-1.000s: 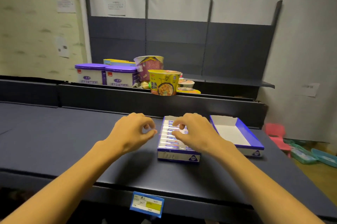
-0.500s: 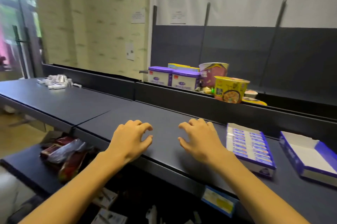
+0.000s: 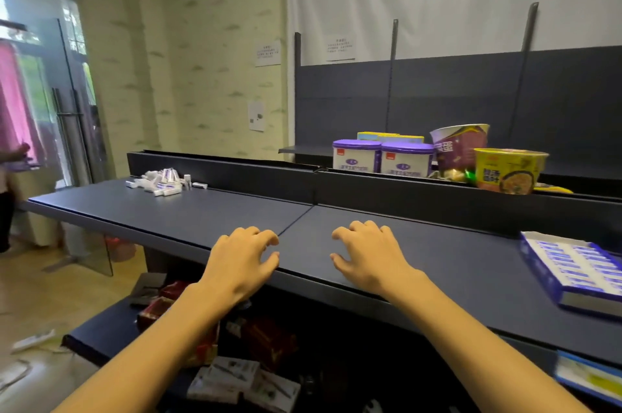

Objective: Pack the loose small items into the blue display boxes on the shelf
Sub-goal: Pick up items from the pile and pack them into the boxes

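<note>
Well, our left hand (image 3: 240, 261) and right hand (image 3: 367, 256) hover loosely curled, holding nothing — the loose items (image 3: 165, 181) lie far left, the packed blue box (image 3: 572, 269) angled rightward.

Loose items (image 3: 165, 182): small white packs with purple print, heaped in a scattered pile at the far left end of the dark shelf (image 3: 208, 210), close to its raised back rail; a few lie apart at the pile's edges, one stands upright on the right side.

Blue display box (image 3: 576, 268): open-topped cardboard tray, blue walls with a pale front face, lying flat on the shelf at the right edge of view (partly cut off there).

Box contents: rows of the same white-and-purple packs laid side by side, filling the visible part.

Spacing: pile and box lie well apart.
</note>
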